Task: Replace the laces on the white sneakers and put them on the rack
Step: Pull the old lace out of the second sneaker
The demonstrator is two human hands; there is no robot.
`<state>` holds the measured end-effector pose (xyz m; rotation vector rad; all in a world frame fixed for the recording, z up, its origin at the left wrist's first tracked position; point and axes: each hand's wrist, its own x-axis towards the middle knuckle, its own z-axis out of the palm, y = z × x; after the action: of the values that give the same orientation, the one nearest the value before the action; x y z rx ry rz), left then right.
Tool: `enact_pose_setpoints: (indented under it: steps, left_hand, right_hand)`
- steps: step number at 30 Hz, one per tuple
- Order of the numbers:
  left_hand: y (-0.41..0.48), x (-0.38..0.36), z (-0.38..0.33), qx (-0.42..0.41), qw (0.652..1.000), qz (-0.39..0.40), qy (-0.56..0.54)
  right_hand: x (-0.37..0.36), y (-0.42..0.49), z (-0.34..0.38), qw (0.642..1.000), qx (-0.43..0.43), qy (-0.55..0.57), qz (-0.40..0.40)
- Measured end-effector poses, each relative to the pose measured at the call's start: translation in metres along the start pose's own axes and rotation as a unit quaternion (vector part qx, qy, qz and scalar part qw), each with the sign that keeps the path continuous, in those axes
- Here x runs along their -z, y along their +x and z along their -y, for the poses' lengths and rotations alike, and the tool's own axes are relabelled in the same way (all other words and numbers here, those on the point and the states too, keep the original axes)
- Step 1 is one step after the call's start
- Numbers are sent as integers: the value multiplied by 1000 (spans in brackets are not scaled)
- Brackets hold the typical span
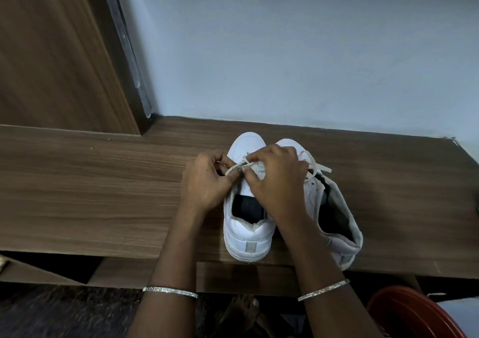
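Two white lace-up sneakers sit side by side on a long brown wooden top (103, 182), toes toward the pale blue wall (285, 52), heels toward the person.

The upright white sneaker (248, 234) is on the left of the pair & stands flat. Its mouth is open and the inside looks dark, with nothing in it. The heel sits right at the front edge of the wooden top.

The leaning white sneaker (339, 208) is just beside it, on the right, and tips over to the right. Its wide mouth shows a grey lining and a dark inside. A flat off-white lace end (320, 167) sticks out near its front.

Both hands work on the upright sneaker. The left hand (207, 179) has its fingers curled in and pinches a thin off-white shoelace (234, 167) between thumb & finger, at the left side of the shoe. The right hand (277, 179) lies over the tongue with fingers bent down — its tips pinch the same shoelace, right next to the left thumb. The two hands nearly touch.

Each wrist has a thin silver bangle: left one (169, 291), right one (324, 289).

A round red plastic tub (404, 314) sits low in the bottom right corner — only part shows, so can't tell what is in it. A brown wooden door panel (51, 52) stands at the top left.
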<state>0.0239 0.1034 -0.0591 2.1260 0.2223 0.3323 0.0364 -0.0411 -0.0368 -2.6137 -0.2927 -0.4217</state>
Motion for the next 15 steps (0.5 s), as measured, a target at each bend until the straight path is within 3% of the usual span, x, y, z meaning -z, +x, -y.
enact_pose_setpoints:
  steps: [5, 15]
  left_hand:
    - [0, 0, -1, -5, 1000, 2, 11]
    - [1, 0, 0, 9, 1000, 1, 7]
  right_hand:
    - [-5, -3, 5, 999, -34, -28, 18]
    - [14, 5, -16, 986, -94, 40, -131]
